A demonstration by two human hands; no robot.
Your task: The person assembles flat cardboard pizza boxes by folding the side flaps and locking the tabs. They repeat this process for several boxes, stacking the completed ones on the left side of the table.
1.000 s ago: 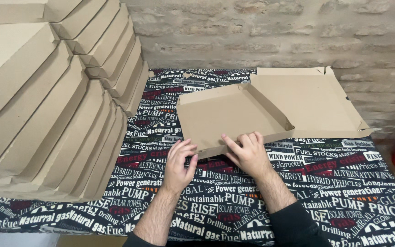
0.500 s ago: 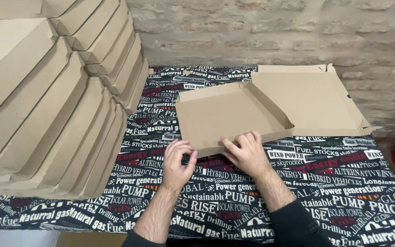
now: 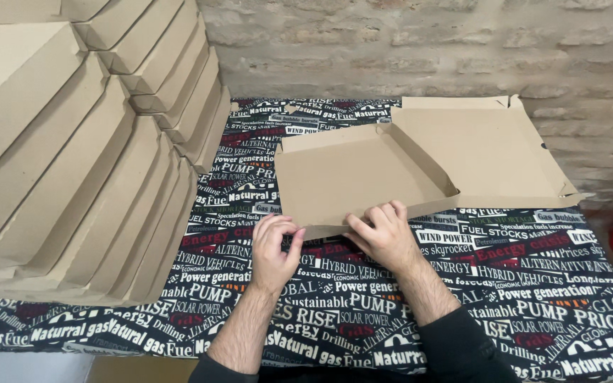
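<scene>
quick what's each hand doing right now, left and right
Left hand: fingers curled, pinching the near edge of the cardboard box.
Right hand: fingers bent over the same near edge, pressing it.

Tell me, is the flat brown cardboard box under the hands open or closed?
Open. The flat brown cardboard box shows its empty inside, and its lid panel lies spread flat to the right. Both hands, left hand and right hand, press its near edge.
</scene>
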